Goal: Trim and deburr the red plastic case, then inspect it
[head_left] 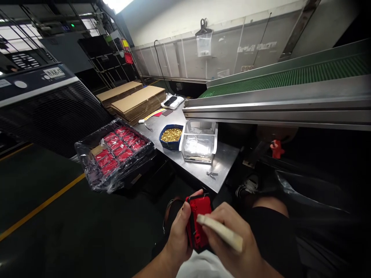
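Over my lap, my left hand (180, 231) is wrapped round a red plastic part with a black edge (201, 206), tilted toward me. My right hand (234, 227) is closed on a pale, flat-sided stick (222, 231). The stick's tip is at the face of the red part; whether it touches cannot be made out. The fingers of the right hand cover the part's lower right side. On the metal table in front lies a pair of small metal nippers or tweezers (212, 175), apart from both hands.
A clear bin (199, 158) and a blue tray of small brass pieces (171, 135) stand on the metal table (224, 158). Left is a plastic-lined crate of red parts (116, 150). Cardboard sheets (139, 101) lie behind. A green conveyor (275, 79) slopes up to the right.
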A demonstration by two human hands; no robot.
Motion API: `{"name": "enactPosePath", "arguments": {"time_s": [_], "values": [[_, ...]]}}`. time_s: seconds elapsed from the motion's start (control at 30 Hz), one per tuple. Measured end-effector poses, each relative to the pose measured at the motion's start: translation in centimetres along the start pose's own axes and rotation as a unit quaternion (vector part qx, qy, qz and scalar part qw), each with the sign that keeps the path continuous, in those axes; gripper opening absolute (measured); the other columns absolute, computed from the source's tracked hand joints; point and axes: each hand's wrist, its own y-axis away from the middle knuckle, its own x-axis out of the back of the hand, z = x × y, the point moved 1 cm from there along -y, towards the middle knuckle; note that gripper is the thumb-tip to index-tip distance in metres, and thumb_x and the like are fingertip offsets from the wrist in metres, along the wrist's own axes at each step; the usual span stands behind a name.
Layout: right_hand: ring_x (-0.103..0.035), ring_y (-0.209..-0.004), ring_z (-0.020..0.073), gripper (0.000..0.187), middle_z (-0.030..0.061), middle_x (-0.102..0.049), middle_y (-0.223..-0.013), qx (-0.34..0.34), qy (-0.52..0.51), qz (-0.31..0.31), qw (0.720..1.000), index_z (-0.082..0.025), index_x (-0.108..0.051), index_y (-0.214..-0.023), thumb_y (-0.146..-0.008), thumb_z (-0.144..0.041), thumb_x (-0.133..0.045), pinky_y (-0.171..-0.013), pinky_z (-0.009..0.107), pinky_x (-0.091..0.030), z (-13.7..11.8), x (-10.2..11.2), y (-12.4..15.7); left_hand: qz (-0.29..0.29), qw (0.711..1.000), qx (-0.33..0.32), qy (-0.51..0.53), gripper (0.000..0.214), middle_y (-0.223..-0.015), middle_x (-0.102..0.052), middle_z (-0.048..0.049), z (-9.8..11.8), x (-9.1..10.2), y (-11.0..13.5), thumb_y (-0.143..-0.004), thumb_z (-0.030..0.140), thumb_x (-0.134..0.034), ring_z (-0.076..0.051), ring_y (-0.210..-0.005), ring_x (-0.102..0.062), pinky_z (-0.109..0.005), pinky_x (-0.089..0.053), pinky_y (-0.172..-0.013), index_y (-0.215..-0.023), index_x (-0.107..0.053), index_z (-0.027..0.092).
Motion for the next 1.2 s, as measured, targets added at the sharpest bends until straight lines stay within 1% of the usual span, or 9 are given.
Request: {"name": "enactPosePath", "arguments": {"time_s": [0.23,0.37,0.47,0.6,0.7,0.77,0.97,1.07,1.2], "values": [[-0.06,-0.071,0.018,0.002,0.0026,-0.063,-0.079,-0.04,-0.014,0.008,0.999,-0.025,-0.065,-0.087,-0.087,-0.025,-0.064,-0.064,0.033,-0.05,0.5,0.1,-0.3,0.013,1.0,0.011,-0.008,0.068,-0.109,-0.071,-0.0124,0.3,0.1,-0.2,-0.087,0.061,-0.06,-0.027,-0.097,-0.067,-0.037,-0.05,-0.09,-0.141,-0.05,0.02],[-0.065,-0.078,0.0199,0.015,0.0029,-0.068,-0.084,-0.152,-0.006,0.101,0.983,-0.025,-0.068,-0.09,-0.087,-0.039,-0.066,-0.065,0.029,-0.054,1.4,2.2,-1.2,-0.013,0.999,0.027,0.029,0.073,-0.123,-0.066,-0.0162,0.9,-0.4,-0.2,-0.085,0.067,-0.058,-0.032,-0.102,-0.067,-0.042,-0.053,-0.088,-0.144,-0.047,0.023],[-0.067,-0.079,0.0214,0.023,0.0025,-0.07,-0.083,-0.195,0.009,0.16,0.968,-0.026,-0.068,-0.089,-0.083,-0.048,-0.068,-0.065,0.028,-0.056,1.6,3.3,-1.2,-0.024,0.995,0.063,0.078,0.08,-0.117,-0.069,-0.0178,1.2,-0.8,-0.5,-0.083,0.071,-0.057,-0.033,-0.094,-0.069,-0.045,-0.055,-0.081,-0.147,-0.042,0.025],[-0.066,-0.075,0.0207,0.036,0.0025,-0.069,-0.081,-0.239,0.02,0.183,0.954,-0.025,-0.064,-0.093,-0.08,-0.058,-0.066,-0.064,0.028,-0.056,2.4,3.3,-0.6,-0.045,0.989,0.089,0.113,0.079,-0.107,-0.071,-0.019,1.3,-1.0,-0.8,-0.087,0.072,-0.049,-0.031,-0.087,-0.07,-0.046,-0.057,-0.077,-0.148,-0.04,0.022],[-0.062,-0.066,0.0187,0.042,0.0008,-0.064,-0.075,-0.255,0.033,0.183,0.949,-0.024,-0.057,-0.097,-0.079,-0.061,-0.065,-0.06,0.029,-0.053,5.1,3.3,-1.1,-0.073,0.985,0.094,0.127,0.077,-0.107,-0.071,-0.0195,1.2,-0.8,-0.8,-0.088,0.073,-0.044,-0.031,-0.089,-0.07,-0.049,-0.057,-0.08,-0.142,-0.047,0.019],[-0.063,-0.071,0.0204,0.045,0.0024,-0.065,-0.082,-0.263,0.076,0.175,0.946,-0.023,-0.056,-0.099,-0.078,-0.062,-0.064,-0.063,0.031,-0.053,8.3,3.8,-2.5,-0.084,0.984,0.094,0.127,0.074,-0.107,-0.071,-0.0192,1.2,-0.6,-0.6,-0.089,0.073,-0.041,-0.031,-0.09,-0.07,-0.049,-0.057,-0.082,-0.137,-0.053,0.018],[-0.064,-0.1,0.0353,0.061,0.0193,-0.067,-0.11,-0.325,0.226,0.175,0.901,-0.015,-0.053,-0.116,-0.073,-0.056,-0.065,-0.084,0.046,-0.052,18.9,6.7,-9.1,-0.103,0.98,0.105,0.134,0.081,-0.109,-0.069,-0.02,1.3,-0.6,-0.1,-0.089,0.076,-0.036,-0.03,-0.092,-0.069,-0.048,-0.059,-0.081,-0.111,-0.067,0.004],[-0.061,-0.108,0.0411,0.067,0.0248,-0.065,-0.114,-0.332,0.262,0.13,0.897,-0.01,-0.053,-0.122,-0.074,-0.054,-0.066,-0.089,0.051,-0.05,20.9,7.0,-11.1,-0.106,0.982,0.106,0.111,0.084,-0.103,-0.071,-0.0191,1.5,-0.2,0.2,-0.083,0.079,-0.046,-0.03,-0.089,-0.069,-0.043,-0.057,-0.08,-0.114,-0.067,0.004],[-0.056,-0.117,0.0468,0.072,0.0292,-0.053,-0.129,-0.324,0.301,0.111,0.89,-0.008,-0.053,-0.128,-0.075,-0.056,-0.065,-0.097,0.058,-0.046,21.1,7.0,-12.3,-0.07,0.989,0.106,0.073,0.085,-0.104,-0.072,-0.0202,1.4,0.6,0.5,-0.074,0.078,-0.061,-0.032,-0.09,-0.07,-0.039,-0.054,-0.08,-0.121,-0.065,0.007]]}}
